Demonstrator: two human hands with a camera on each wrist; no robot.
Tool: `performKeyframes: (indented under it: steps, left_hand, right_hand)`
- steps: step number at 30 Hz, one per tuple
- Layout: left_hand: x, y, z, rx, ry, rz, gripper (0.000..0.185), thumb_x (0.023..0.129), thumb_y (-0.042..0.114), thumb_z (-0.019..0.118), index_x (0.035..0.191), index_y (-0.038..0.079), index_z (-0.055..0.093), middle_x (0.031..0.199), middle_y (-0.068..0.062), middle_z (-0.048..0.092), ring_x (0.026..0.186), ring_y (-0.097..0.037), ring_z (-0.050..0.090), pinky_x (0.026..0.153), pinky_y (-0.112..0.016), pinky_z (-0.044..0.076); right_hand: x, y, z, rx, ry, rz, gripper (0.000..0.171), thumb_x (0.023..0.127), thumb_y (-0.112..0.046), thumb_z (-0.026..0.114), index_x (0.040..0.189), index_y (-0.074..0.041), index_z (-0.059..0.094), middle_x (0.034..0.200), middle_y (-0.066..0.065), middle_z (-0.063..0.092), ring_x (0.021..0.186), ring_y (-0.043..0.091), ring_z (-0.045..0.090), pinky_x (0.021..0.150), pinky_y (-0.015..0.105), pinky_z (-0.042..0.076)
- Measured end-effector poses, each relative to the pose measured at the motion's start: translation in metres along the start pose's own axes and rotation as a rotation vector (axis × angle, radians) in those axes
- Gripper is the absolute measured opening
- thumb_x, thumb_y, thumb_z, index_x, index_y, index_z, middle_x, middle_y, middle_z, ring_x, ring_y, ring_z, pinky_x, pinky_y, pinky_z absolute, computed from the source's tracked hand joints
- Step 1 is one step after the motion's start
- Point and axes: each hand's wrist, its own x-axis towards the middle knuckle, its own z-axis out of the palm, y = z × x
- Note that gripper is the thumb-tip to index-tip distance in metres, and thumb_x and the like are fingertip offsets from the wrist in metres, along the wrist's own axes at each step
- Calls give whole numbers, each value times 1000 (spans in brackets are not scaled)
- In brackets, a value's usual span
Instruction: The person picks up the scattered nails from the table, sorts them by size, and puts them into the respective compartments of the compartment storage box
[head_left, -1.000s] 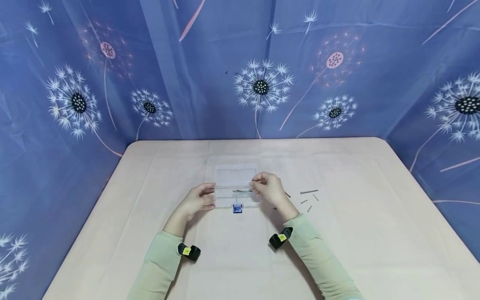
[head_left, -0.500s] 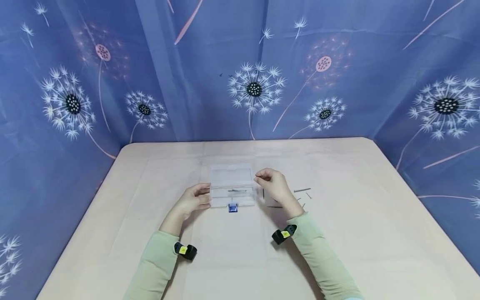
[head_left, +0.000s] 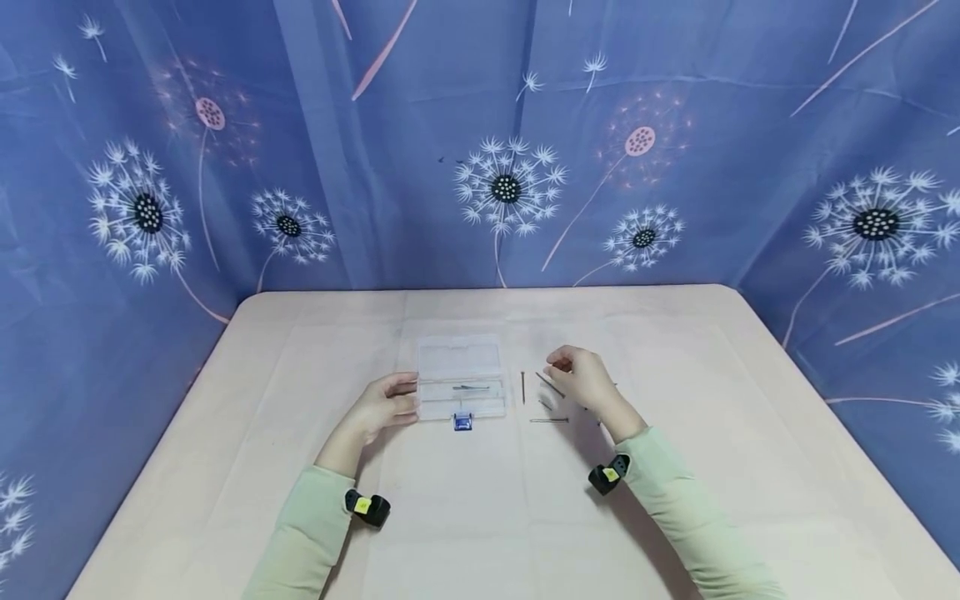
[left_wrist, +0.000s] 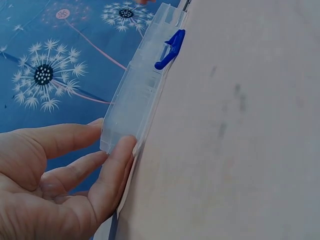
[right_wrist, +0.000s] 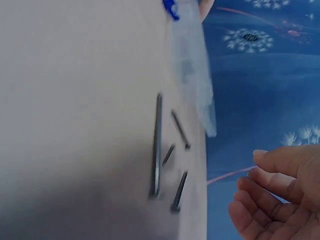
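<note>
A clear plastic box (head_left: 460, 398) lies open on the table with its lid (head_left: 458, 357) folded back and a blue latch (head_left: 462, 422) at the front. One nail (head_left: 471, 387) lies inside it. My left hand (head_left: 405, 398) holds the box's left end between thumb and fingers; in the left wrist view the thumb (left_wrist: 117, 165) presses the corner of the box (left_wrist: 145, 85). My right hand (head_left: 562, 364) hovers just above several loose nails (head_left: 550, 384) right of the box. Its fingers (right_wrist: 270, 195) are loosely curled and empty.
The loose nails lie on a pale pink table (head_left: 480, 517), among them an upright one (head_left: 522, 387) near the box and a flat one (head_left: 549, 420) toward me. A blue dandelion-print curtain (head_left: 495, 167) surrounds the table on three sides.
My right hand let go of the nail inside the box and moved right, over the loose nails. The left hand stayed on the box's end.
</note>
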Motion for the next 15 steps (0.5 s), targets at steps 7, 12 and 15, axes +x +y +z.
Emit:
performKeyframes:
  steps: [7, 12, 15]
  left_hand:
    - [2, 0, 0, -21, 0, 15, 54, 91, -8, 51, 141, -10, 32, 137, -33, 39, 105, -28, 57, 89, -36, 57]
    - [2, -1, 0, -12, -6, 18, 53, 90, -8, 52, 140, -11, 33, 137, -34, 39, 103, -27, 58, 89, -36, 58]
    - [1, -2, 0, -14, 5, 15, 53, 90, -9, 52, 139, -11, 34, 136, -34, 40, 101, -25, 59, 88, -36, 58]
  right_hand:
    - [-3, 15, -2, -58, -68, 52, 17, 88, -6, 62, 100, 5, 64, 89, 16, 68, 84, 27, 62, 77, 42, 56]
    - [-10, 23, 4, -108, -116, 91, 21, 85, -6, 64, 101, 8, 63, 90, 16, 66, 83, 28, 62, 75, 41, 56]
    - [-12, 24, 6, -127, -142, 115, 23, 85, -7, 65, 101, 8, 62, 89, 16, 65, 81, 26, 61, 71, 39, 56]
